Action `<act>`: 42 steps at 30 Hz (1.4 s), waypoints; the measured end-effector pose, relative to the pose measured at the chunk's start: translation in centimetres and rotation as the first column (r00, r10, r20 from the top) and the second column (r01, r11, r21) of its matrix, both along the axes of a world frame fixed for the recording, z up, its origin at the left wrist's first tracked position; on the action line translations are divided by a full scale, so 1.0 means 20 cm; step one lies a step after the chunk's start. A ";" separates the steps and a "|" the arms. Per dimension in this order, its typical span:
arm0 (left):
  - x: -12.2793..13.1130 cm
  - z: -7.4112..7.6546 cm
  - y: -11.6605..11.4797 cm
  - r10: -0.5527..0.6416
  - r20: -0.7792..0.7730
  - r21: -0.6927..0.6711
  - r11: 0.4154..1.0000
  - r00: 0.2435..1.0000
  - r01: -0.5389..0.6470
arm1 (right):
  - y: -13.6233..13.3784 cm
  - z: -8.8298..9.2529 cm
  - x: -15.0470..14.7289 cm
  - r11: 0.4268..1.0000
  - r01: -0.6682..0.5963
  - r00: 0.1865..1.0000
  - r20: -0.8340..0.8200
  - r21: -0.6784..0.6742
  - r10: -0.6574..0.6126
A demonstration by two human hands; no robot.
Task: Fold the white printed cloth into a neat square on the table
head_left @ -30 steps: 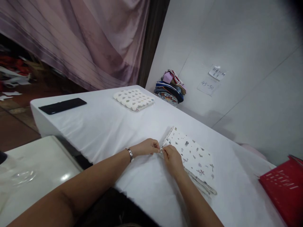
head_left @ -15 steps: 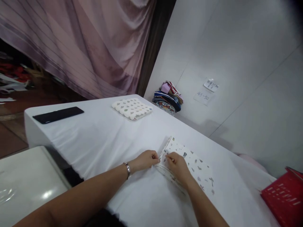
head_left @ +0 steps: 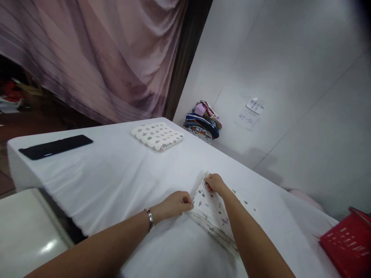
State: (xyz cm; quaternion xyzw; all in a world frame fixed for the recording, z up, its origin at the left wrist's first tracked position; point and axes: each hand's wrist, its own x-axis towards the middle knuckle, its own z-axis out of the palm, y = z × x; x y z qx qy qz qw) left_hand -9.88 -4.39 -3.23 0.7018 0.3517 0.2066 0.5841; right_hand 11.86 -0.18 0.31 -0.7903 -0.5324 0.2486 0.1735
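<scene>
A white printed cloth (head_left: 210,212) lies folded on the white table (head_left: 121,173) in front of me. My left hand (head_left: 175,204) pinches its near left corner, a metal bracelet on the wrist. My right hand (head_left: 216,183) has its fingers closed on the far left corner of the same cloth. My right forearm lies across the cloth and hides most of its right side.
A second folded patterned cloth (head_left: 157,136) sits farther back on the table. A black phone (head_left: 55,146) lies at the far left edge. A pile of coloured clothes (head_left: 203,119) rests against the wall. A red basket (head_left: 349,243) stands at the right.
My right hand has slid from beside the left hand along the cloth's edge to its far corner. My left hand has stayed pinched on the near corner.
</scene>
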 end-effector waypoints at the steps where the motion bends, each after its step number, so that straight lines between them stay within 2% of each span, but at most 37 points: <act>1: 0.00 0.00 0.00 -0.005 0.000 -0.004 1.000 1.000 0.005 | 0.00 -0.01 0.00 1.000 -0.002 1.000 0.001 0.005 0.002; 9: -0.01 0.04 0.00 -0.029 -0.033 0.013 1.000 0.999 0.029 | 0.04 0.00 0.01 1.000 -0.018 0.998 0.068 -0.004 0.018; 17: -0.01 0.03 0.00 -0.025 -0.018 -0.020 0.999 1.000 0.024 | 0.04 -0.03 -0.01 0.995 0.014 0.996 -0.091 0.095 -0.005; 24: -0.01 0.03 0.00 -0.016 -0.016 -0.021 1.000 1.000 0.016 | -0.03 -0.06 -0.03 0.982 0.040 0.975 -0.221 0.183 0.002; 27: 0.00 0.02 -0.01 0.011 0.006 -0.003 1.000 1.000 -0.011 | -0.06 -0.07 -0.01 0.923 -0.028 0.991 -0.113 0.384 0.077; 29: 0.00 0.02 -0.01 0.019 0.020 0.027 0.999 1.000 -0.019 | -0.07 -0.09 -0.01 0.837 -0.185 0.983 0.091 0.514 0.162; 30: 0.00 0.02 -0.01 0.012 0.022 0.040 0.999 1.000 -0.013 | -0.08 -0.09 -0.01 0.806 -0.270 0.961 0.197 0.527 0.193; 32: 0.00 0.01 -0.01 -0.016 0.013 0.046 0.999 1.000 0.015 | -0.10 -0.11 -0.03 0.809 -0.385 0.906 0.351 0.444 0.238; 35: 0.00 0.02 -0.01 -0.040 -0.016 0.068 0.997 0.999 0.041 | -0.10 -0.11 -0.06 0.865 -0.448 0.826 0.473 0.224 0.306; 38: 0.00 0.03 -0.01 -0.037 -0.046 0.110 0.993 0.998 0.042 | -0.09 -0.09 -0.09 0.890 -0.451 0.780 0.512 0.062 0.359; 42: -0.01 0.06 -0.01 -0.055 -0.071 0.114 0.992 0.996 0.063 | -0.06 -0.05 -0.11 0.896 -0.443 0.783 0.486 -0.002 0.388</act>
